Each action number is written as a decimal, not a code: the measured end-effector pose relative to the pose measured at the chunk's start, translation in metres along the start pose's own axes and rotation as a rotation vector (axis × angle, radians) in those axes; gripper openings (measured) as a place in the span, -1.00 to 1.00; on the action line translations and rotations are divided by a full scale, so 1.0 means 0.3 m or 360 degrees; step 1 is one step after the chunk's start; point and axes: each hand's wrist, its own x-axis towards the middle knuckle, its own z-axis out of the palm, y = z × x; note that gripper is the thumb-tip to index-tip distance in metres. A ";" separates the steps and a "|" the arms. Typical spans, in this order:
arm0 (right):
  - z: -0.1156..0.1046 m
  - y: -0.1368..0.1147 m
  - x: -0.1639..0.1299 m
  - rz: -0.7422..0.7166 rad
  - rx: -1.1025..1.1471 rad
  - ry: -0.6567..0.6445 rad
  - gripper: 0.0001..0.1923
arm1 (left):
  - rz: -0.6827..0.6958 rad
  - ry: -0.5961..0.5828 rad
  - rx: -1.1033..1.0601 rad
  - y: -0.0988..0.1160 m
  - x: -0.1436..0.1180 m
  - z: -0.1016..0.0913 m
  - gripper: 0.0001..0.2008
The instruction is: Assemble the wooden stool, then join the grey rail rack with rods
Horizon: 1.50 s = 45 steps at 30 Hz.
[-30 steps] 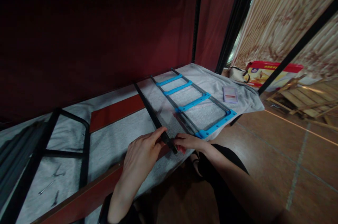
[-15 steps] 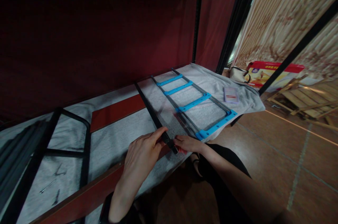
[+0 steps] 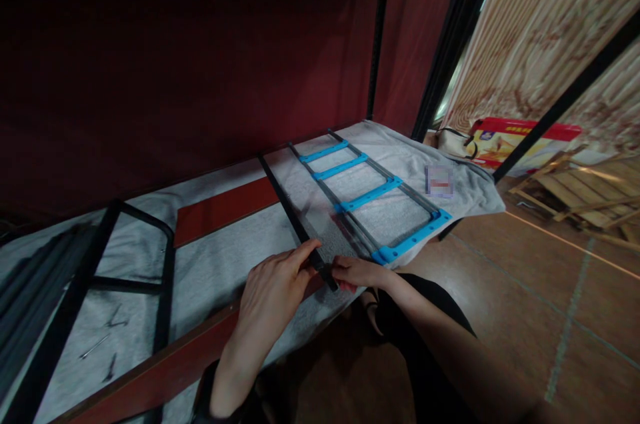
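Note:
A long black metal bar (image 3: 287,207) lies across a grey cloth (image 3: 220,264) on a low platform. My left hand (image 3: 273,291) pinches the bar near its close end, thumb and forefinger on it. My right hand (image 3: 357,272) holds the very tip of the same bar from the right side. Just beyond my right hand lies a ladder-like frame (image 3: 373,194) of dark rails with blue cross pieces.
A black tubular frame (image 3: 160,277) lies at the left on the cloth, with small screws and a hex key (image 3: 107,337) by it. A red-brown board (image 3: 220,211) crosses the platform. A small packet (image 3: 439,181), a red box (image 3: 505,141) and wooden slats (image 3: 585,191) are at the right.
Both hands stay on the bar's near end. The view has shifted slightly to the right; nothing else has moved.

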 end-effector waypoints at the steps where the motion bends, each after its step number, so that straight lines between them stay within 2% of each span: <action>1: -0.002 0.001 -0.002 -0.0013 0.0004 -0.0007 -0.90 | -0.0001 0.0003 -0.0002 0.000 0.000 0.001 -0.51; 5: -0.006 0.006 0.000 -0.0099 -0.0131 0.0007 -0.95 | -0.0010 -0.0004 0.0020 0.002 0.002 0.004 -0.52; 8: -0.006 0.005 0.007 -0.0079 -0.0241 -0.0003 -0.91 | -0.0001 -0.0016 0.0030 0.001 0.003 0.007 -0.52; 11: -0.005 0.007 0.010 -0.0057 -0.0238 0.0007 -0.86 | 0.0021 -0.0016 0.0019 -0.002 0.001 0.010 -0.51; 15: -0.009 0.020 0.005 -0.0125 -0.0210 0.0009 -0.97 | 0.0040 -0.0008 0.0012 -0.003 -0.002 0.015 -0.52; 17: -0.011 0.024 0.002 -0.0143 -0.0235 0.0008 -0.95 | 0.0047 -0.0008 0.0020 -0.003 -0.002 0.017 -0.52; 24: -0.011 0.016 0.022 -0.0385 -0.0709 0.0018 -0.86 | 0.0033 -0.0010 0.0037 0.000 -0.001 0.016 -0.52; 28: -0.012 0.014 0.016 -0.0247 -0.0539 -0.0012 -0.81 | 0.0038 -0.0011 0.0034 0.001 -0.002 0.017 -0.51; 31: -0.015 0.005 0.001 -0.0109 -0.0411 -0.0033 -0.85 | 0.0048 -0.0014 0.0021 0.001 0.000 0.022 -0.51; 34: -0.016 -0.006 -0.005 -0.0177 -0.0523 -0.0009 -0.89 | 0.0044 -0.0014 0.0014 0.001 0.001 0.024 -0.52; 37: -0.016 -0.012 0.000 -0.0221 -0.0599 -0.0005 -0.84 | 0.0035 -0.0017 0.0020 0.001 0.001 0.025 -0.52; 40: -0.017 -0.010 0.000 -0.0159 -0.0523 -0.0026 -0.77 | 0.0039 -0.0014 0.0020 0.001 0.000 0.025 -0.52; 45: -0.020 -0.002 -0.012 -0.0140 -0.0394 -0.0046 -0.82 | 0.0052 -0.0008 0.0004 -0.001 -0.002 0.029 -0.51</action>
